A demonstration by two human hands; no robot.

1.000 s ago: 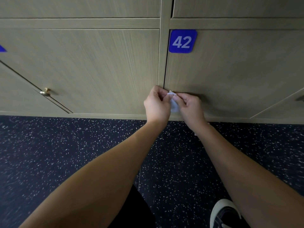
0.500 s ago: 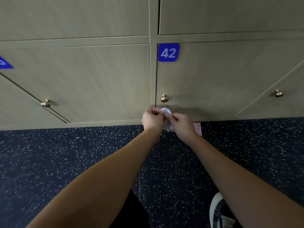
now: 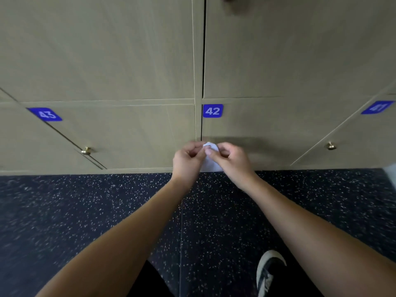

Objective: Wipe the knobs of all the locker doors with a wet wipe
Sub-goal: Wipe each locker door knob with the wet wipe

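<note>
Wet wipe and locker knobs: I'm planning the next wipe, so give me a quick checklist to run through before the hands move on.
1. Wet wipe in hand: ok, pinched between the left hand and the right hand.
2. Wipe folded to a fresh face: cannot tell, the fingers cover much of it.
3. Knob of door 42 in view: not ok, the hands hide it.
4. Knob on the door left of 42 free to reach: ok, nothing is in front of it.
5. Knob on the door right of 42 free to reach: ok, also bare.
6. Doors shut: ok, as far as the frame shows.
</note>
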